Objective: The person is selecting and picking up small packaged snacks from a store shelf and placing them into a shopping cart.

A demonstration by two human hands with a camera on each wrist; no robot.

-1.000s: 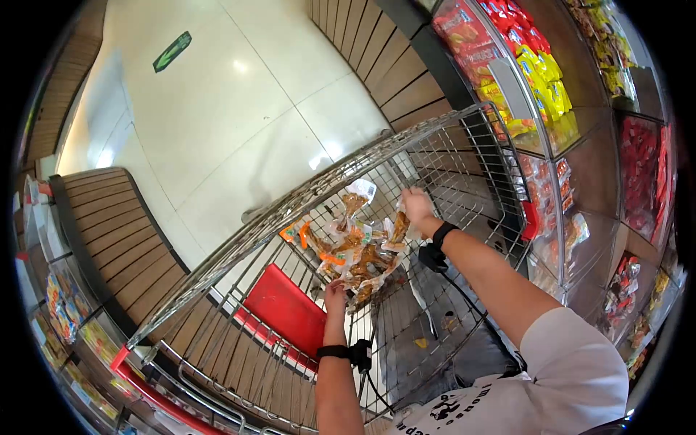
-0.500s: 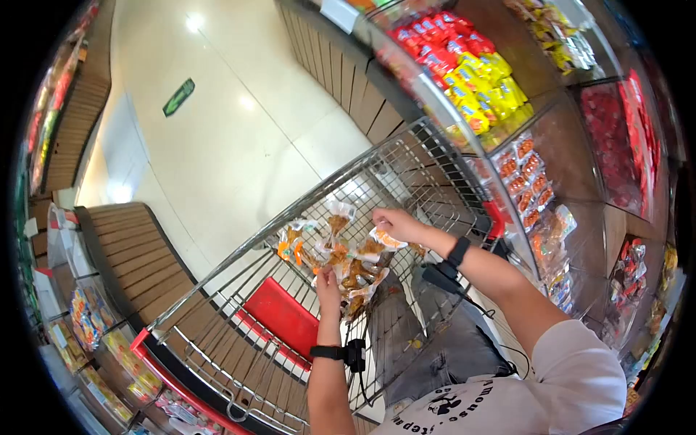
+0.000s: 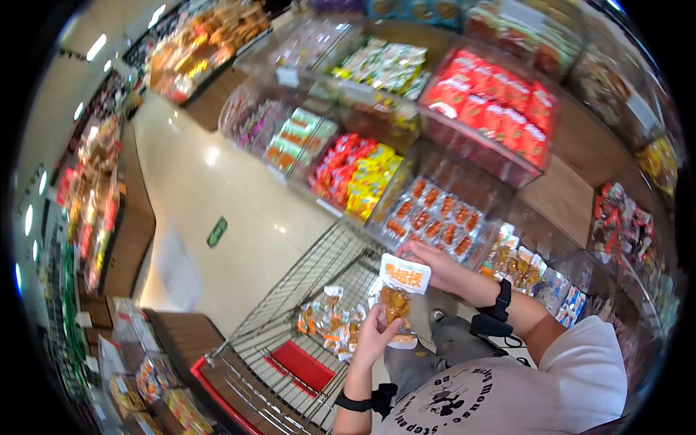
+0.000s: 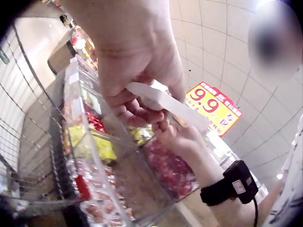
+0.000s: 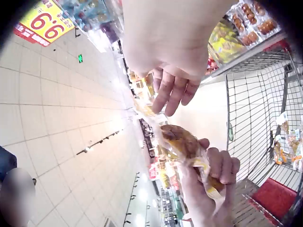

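A clear snack packet with brown meat inside and a white top printed in orange characters is held up between my two hands, above the cart's near side. My left hand grips its lower part, fingers curled round it in the right wrist view. At the white top, my right hand pinches the edge, its fingertips partly hidden behind the packet. From the left wrist view, the packet's pale edge runs between the left hand and the right hand.
Several similar packets lie in the wire shopping cart, near its red panel. Clear bins hold red packs, yellow packs and small brown snacks on the right. Tiled floor stretches beyond the cart.
Both hands have come up out of the cart with one packet, after sorting over the pile there. The head view has tilted up, showing more bins and the aisle.
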